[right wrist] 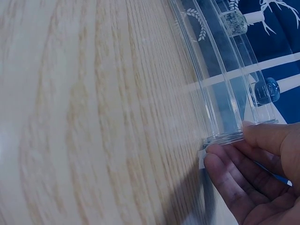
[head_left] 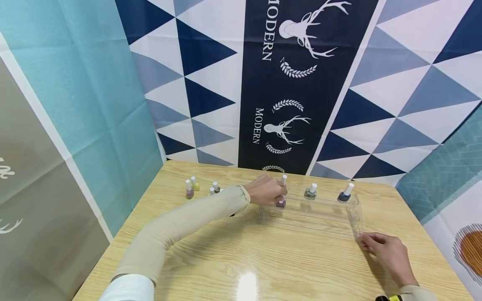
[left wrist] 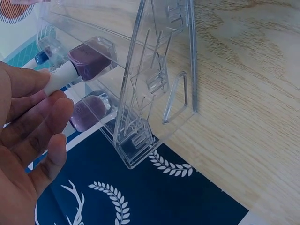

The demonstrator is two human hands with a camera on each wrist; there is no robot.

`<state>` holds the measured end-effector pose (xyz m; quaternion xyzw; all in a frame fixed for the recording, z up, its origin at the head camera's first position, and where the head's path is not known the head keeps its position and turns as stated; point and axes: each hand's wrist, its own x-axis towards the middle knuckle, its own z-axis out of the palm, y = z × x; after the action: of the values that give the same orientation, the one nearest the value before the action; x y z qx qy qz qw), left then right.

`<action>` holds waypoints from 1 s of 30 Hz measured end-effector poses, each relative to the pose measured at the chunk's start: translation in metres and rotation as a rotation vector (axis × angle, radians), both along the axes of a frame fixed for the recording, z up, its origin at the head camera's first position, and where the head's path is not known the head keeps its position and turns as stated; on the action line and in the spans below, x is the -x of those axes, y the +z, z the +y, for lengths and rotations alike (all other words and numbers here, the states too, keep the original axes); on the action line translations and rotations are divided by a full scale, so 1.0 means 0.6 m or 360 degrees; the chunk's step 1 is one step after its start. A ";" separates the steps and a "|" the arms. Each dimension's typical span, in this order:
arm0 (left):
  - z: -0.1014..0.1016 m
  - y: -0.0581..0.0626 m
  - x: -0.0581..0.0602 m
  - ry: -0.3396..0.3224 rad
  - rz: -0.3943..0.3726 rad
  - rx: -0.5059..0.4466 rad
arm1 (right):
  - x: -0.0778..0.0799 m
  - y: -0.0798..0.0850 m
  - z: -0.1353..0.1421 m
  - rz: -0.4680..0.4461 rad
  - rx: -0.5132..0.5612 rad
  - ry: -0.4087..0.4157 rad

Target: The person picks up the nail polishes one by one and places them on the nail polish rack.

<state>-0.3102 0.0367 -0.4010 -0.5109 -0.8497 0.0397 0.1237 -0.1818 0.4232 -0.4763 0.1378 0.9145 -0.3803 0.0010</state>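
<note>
A clear acrylic stepped rack [head_left: 316,223] stands on the table, with a glittery clear nail polish bottle [head_left: 310,192] and a dark blue nail polish bottle [head_left: 344,196] along its rear tier. At its left end, my left hand [head_left: 266,190] pinches the white cap of a purple nail polish bottle [left wrist: 93,60], whose body is at a lower tier. Behind that, the left wrist view shows a second purple nail polish bottle [left wrist: 89,112], its cap hidden by fingers. My right hand [head_left: 389,253] holds the rack's right end panel between thumb and fingers.
Left of the rack, a mauve bottle [head_left: 189,192], a yellow bottle [head_left: 196,186] and a dark bottle [head_left: 216,188] stand on the wooden table [head_left: 293,267], partly behind the left sleeve. A patterned cloth [head_left: 211,83] hangs behind the table.
</note>
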 end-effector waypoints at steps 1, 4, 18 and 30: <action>0.000 0.000 -0.001 0.0002 -0.0006 0.0002 | 0.000 0.000 0.000 0.0000 -0.0003 0.0001; 0.000 -0.002 -0.001 0.0008 -0.0028 -0.0013 | 0.000 0.000 0.000 0.0005 -0.0010 0.0003; 0.003 -0.008 0.001 0.0037 -0.0054 -0.0020 | 0.000 -0.002 0.002 -0.0010 -0.0026 -0.0002; -0.005 -0.005 0.006 0.0038 -0.0165 -0.0089 | -0.001 -0.001 0.000 0.0004 -0.0030 0.0001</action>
<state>-0.3136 0.0337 -0.4040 -0.4984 -0.8619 -0.0090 0.0933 -0.1812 0.4234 -0.4768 0.1371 0.9182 -0.3717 -0.0013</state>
